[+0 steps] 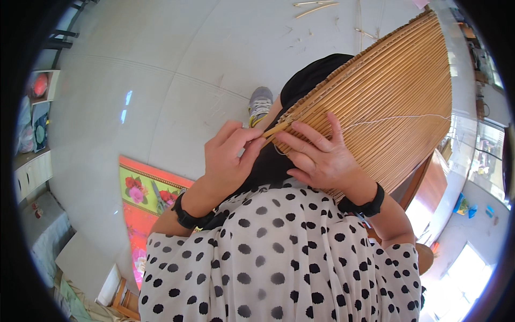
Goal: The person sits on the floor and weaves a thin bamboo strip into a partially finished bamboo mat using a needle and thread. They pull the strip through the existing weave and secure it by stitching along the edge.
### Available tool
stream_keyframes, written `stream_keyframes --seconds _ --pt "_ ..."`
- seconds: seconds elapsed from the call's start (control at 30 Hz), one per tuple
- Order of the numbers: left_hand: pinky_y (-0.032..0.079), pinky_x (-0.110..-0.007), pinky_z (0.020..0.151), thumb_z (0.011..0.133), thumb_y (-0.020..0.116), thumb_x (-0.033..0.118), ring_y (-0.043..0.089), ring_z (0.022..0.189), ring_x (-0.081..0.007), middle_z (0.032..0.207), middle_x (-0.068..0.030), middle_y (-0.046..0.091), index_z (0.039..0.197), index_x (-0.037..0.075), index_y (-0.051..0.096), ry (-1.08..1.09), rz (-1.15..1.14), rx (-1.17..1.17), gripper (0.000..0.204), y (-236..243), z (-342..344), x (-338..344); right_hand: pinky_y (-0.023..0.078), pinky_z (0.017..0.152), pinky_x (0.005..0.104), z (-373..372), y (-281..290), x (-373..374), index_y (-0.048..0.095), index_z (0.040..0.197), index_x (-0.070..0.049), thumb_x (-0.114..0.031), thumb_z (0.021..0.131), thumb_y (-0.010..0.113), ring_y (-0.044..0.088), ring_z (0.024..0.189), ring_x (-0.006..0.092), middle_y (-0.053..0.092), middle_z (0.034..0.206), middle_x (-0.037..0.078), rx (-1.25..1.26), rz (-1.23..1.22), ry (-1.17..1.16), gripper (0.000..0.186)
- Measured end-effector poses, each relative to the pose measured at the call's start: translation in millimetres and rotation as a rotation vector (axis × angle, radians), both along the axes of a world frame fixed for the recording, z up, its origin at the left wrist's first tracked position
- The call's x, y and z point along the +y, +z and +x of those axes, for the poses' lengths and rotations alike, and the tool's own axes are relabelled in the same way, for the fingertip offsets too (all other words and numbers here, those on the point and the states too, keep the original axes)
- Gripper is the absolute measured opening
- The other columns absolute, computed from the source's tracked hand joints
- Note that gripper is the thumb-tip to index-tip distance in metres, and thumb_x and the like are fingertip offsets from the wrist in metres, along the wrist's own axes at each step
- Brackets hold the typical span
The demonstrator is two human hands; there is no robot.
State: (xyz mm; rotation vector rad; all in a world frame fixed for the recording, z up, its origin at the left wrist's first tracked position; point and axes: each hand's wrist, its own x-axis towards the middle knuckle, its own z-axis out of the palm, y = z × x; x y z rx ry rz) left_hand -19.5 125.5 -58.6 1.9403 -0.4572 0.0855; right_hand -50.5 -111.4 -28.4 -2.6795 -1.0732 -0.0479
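Wearing a white blouse (263, 252) with black spots, we have a dark band (191, 217) on our left wrist and another on our right. Just beyond them, our left hand (230, 155) has its grip closed, thumb and fingertips pinching the near end of a thin tan stick (275, 129). Our right hand (327, 158) lies spread on the left edge of a brown stick mat (391, 80), its grip loosely open; we cannot tell if its fingertips press on that stick. The mat slants across our lap toward the far right, and a white thread (397, 117) runs over it. To the left, a red flowered sheet (134, 214) reaches out from beside our arm. Farther off, we see our dark trouser leg (314, 75) and grey shoe (261, 102) on the pale floor (96, 118), where loose sticks (316, 10) lie at the far side.
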Motion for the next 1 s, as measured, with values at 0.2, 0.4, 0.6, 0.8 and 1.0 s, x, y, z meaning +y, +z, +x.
stream_keyframes --seconds 0.2,0.4,0.6,0.8,1.0 --pt "0.049 -0.030 0.051 0.083 0.077 0.000 0.063 0.058 -0.0197 0.081 -0.0085 0.058 0.094 0.004 0.067 0.000 0.044 0.014 0.016 -4.0 -0.6 1.9 0.019 0.116 0.0695 -0.2 -1.1 0.6 0.063 0.088 -0.015 -0.033 0.073 0.081 0.047 0.137 0.0187 0.055 0.147 -0.003 0.009 0.015 -0.004 0.030" --pt "0.046 -0.030 0.050 0.080 0.078 0.001 0.060 0.057 -0.0195 0.080 -0.0070 0.060 0.099 0.007 0.070 -0.003 0.025 0.028 0.022 -4.5 -1.8 -0.9 0.018 0.116 0.0712 0.1 -1.3 0.0 0.063 0.091 -0.014 -0.035 0.074 0.080 0.047 0.137 0.0194 0.054 0.148 -0.003 0.023 -0.002 0.000 0.031" --pt "0.045 -0.032 0.050 0.079 0.078 0.000 0.058 0.058 -0.0223 0.079 -0.0069 0.059 0.101 0.009 0.072 -0.025 0.017 -0.047 0.025 -12.0 4.1 -2.7 0.017 0.116 0.0721 0.6 -0.1 -0.5 0.063 0.092 -0.014 -0.037 0.074 0.080 0.046 0.139 0.0203 0.053 0.149 -0.003 0.043 0.002 -0.002 0.033" --pt "0.045 -0.033 0.050 0.079 0.078 -0.001 0.058 0.059 -0.0242 0.078 -0.0077 0.058 0.099 0.008 0.072 -0.018 0.029 -0.102 0.023 -12.8 2.5 -8.6 0.016 0.116 0.0729 1.2 -0.2 -1.0 0.063 0.091 -0.014 -0.039 0.074 0.079 0.045 0.140 0.0224 0.053 0.149 -0.002 0.064 -0.013 0.001 0.035" --pt "0.045 -0.032 0.051 0.081 0.076 -0.002 0.057 0.058 -0.0220 0.079 -0.0069 0.060 0.101 0.007 0.072 -0.047 -0.040 0.040 0.023 -12.0 6.6 -6.6 0.013 0.116 0.0732 1.8 -0.7 -1.4 0.062 0.091 -0.014 -0.039 0.074 0.079 0.045 0.140 0.0224 0.053 0.149 -0.002 0.065 -0.006 -0.002 0.035"
